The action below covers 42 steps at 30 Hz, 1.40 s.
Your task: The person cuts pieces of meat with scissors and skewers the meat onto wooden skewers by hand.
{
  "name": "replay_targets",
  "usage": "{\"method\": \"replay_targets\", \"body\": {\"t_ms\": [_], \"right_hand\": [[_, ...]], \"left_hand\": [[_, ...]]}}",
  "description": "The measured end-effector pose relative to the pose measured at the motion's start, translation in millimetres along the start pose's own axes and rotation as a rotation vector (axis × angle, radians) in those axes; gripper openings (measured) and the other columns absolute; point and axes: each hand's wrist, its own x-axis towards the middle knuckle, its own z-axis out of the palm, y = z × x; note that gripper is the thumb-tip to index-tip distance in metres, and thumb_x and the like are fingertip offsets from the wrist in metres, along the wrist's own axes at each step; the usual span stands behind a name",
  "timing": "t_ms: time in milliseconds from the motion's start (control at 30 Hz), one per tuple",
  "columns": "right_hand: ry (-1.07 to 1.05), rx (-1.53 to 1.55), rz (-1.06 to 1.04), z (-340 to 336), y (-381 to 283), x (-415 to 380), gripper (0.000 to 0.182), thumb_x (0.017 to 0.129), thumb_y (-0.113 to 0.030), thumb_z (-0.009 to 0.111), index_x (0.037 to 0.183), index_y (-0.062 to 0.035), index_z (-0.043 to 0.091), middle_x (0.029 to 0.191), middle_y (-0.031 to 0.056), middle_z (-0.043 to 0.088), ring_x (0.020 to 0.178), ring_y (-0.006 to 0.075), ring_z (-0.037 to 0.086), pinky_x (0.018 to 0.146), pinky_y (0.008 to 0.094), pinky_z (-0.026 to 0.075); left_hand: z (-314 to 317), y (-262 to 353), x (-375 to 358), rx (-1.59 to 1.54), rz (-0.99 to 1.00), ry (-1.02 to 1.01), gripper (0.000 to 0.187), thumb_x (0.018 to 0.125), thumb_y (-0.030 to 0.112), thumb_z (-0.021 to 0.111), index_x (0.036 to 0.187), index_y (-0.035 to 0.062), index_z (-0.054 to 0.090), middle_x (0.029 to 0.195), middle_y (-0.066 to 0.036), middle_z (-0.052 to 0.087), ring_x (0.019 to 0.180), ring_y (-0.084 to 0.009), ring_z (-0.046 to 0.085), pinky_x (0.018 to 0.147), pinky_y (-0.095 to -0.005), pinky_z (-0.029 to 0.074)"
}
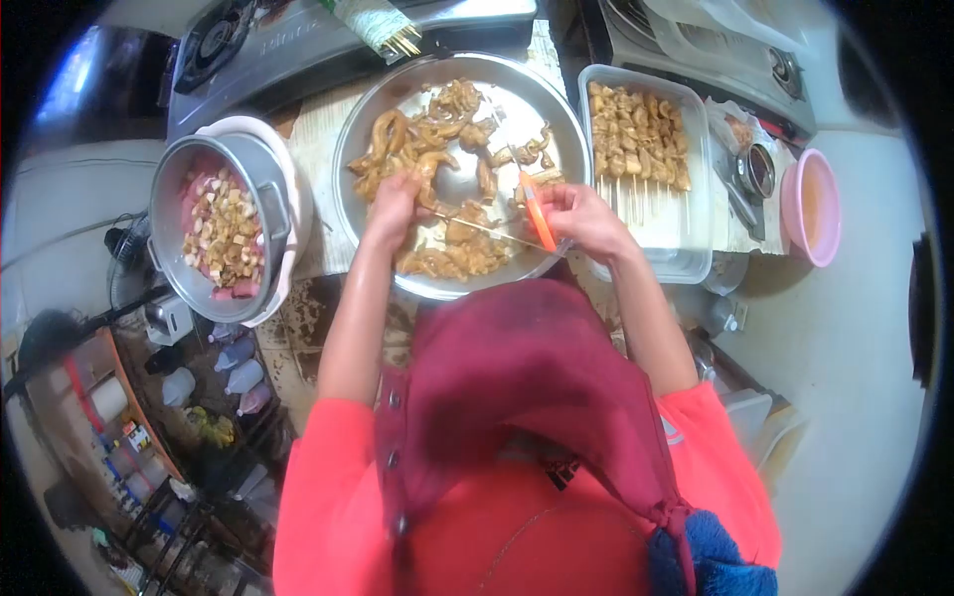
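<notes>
My left hand is closed at the near left of a wide round metal tray, pinching a strip of brown marinated meat by a thin bamboo skewer. The skewer slants from the left fingers toward my right hand. My right hand is closed around an orange-handled knife, its thin blade pointing away over the tray. Curled strips and heaps of the same meat lie around the tray, with bare metal at its centre.
Loaded skewers fill the far part of a clear plastic container at right. Left stands a metal pot of cut pieces. Farther right are a pink bowl and a small dark-filled bowl. A bundle of skewers lies by the stove.
</notes>
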Motion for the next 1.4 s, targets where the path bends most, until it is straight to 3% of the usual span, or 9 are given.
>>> {"method": "replay_targets", "body": {"t_ms": [467,733,800,833,867,933,1000,1200,1400], "right_hand": [[-0.231,0.222,0.103,33.6,11.8,8.6,0.040,0.086,-0.048,0.053,0.095,-0.0086,0.056,0.081,-0.0008,0.056,0.063,0.0036,0.046,0.055,0.0163,0.036],[-0.089,-0.218,0.228,25.6,7.4,18.2,0.032,0.086,-0.036,0.055,0.091,-0.0047,0.059,0.072,0.0037,0.059,0.057,0.0077,0.054,0.047,0.0190,0.041],[0.075,-0.061,0.035,25.9,51.5,53.0,0.024,0.087,-0.024,0.054,0.098,-0.0027,0.060,0.073,0.0076,0.061,0.060,0.0111,0.058,0.049,0.0228,0.045],[-0.081,0.712,0.066,25.0,63.1,62.9,0.022,0.086,-0.015,0.052,0.104,-0.0034,0.060,0.077,0.0101,0.062,0.060,0.0159,0.059,0.052,0.0279,0.048],[0.147,0.430,0.112,36.0,47.2,63.2,0.021,0.083,-0.013,0.053,0.101,-0.0057,0.061,0.080,0.0116,0.062,0.063,0.0207,0.059,0.053,0.0304,0.048],[0.535,-0.864,-0.620,23.4,40.2,47.1,0.021,0.074,-0.011,0.057,0.092,-0.0010,0.062,0.084,0.0188,0.061,0.074,0.0298,0.060,0.054,0.0366,0.049],[0.517,-0.097,-0.173,25.7,3.3,21.4,0.016,0.074,-0.014,0.054,0.082,-0.0015,0.062,0.079,0.0206,0.058,0.074,0.0312,0.060,0.051,0.0398,0.047],[0.661,-1.192,-0.328,52.2,69.1,-13.3,0.015,0.068,-0.023,0.060,0.067,-0.0090,0.067,0.082,0.0103,0.060,0.086,0.0242,0.054,0.069,0.0360,0.042],[0.543,-0.825,-0.066,75.8,69.6,-13.5,0.015,0.066,-0.021,0.062,0.071,-0.0076,0.067,0.081,0.0119,0.063,0.078,0.0285,0.059,0.066,0.0414,0.045]], "left_hand": [[27.3,37.6,-23.2,0.275,0.222,-0.203,0.033,0.090,0.011,0.042,0.118,-0.0033,0.047,0.110,-0.011,0.056,0.098,-0.0185,0.053,0.085,-0.0277,0.041],[9.2,24.5,-19.8,0.225,0.124,-0.112,0.022,0.089,0.015,0.045,0.104,0.0005,0.055,0.090,-0.003,0.056,0.078,-0.0122,0.052,0.067,-0.0260,0.044],[12.9,25.3,-26.8,0.131,0.073,-0.074,0.018,0.087,0.015,0.048,0.097,0.0016,0.055,0.086,-0.004,0.055,0.076,-0.0138,0.052,0.064,-0.0273,0.045],[11.4,18.2,-29.4,0.015,0.081,-0.070,0.013,0.087,0.015,0.049,0.092,0.0042,0.055,0.081,-0.003,0.053,0.071,-0.0128,0.051,0.060,-0.0271,0.044],[-2.0,3.6,-21.1,-0.079,0.017,-0.064,0.006,0.086,0.013,0.051,0.084,0.0085,0.053,0.074,-0.002,0.051,0.066,-0.0117,0.050,0.058,-0.0264,0.044],[13.1,7.2,-28.6,-0.359,0.014,-0.092,0.002,0.086,0.009,0.051,0.088,0.0097,0.052,0.078,-0.004,0.053,0.070,-0.0140,0.052,0.062,-0.0266,0.046],[-17.3,-19.5,-4.3,-0.383,0.087,-0.176,0.008,0.087,0.006,0.051,0.095,0.0069,0.050,0.092,-0.009,0.057,0.085,-0.0175,0.056,0.074,-0.0286,0.050],[-26.4,15.3,35.6,-0.229,0.083,-0.358,0.023,0.087,0.011,0.055,0.107,-0.0004,0.053,0.102,-0.010,0.059,0.094,-0.0184,0.056,0.084,-0.0262,0.046],[17.9,79.0,17.7,-0.195,0.193,-0.742,0.025,0.089,0.018,0.053,0.105,-0.0015,0.053,0.106,-0.013,0.058,0.103,-0.0220,0.054,0.091,-0.0343,0.044]]}}
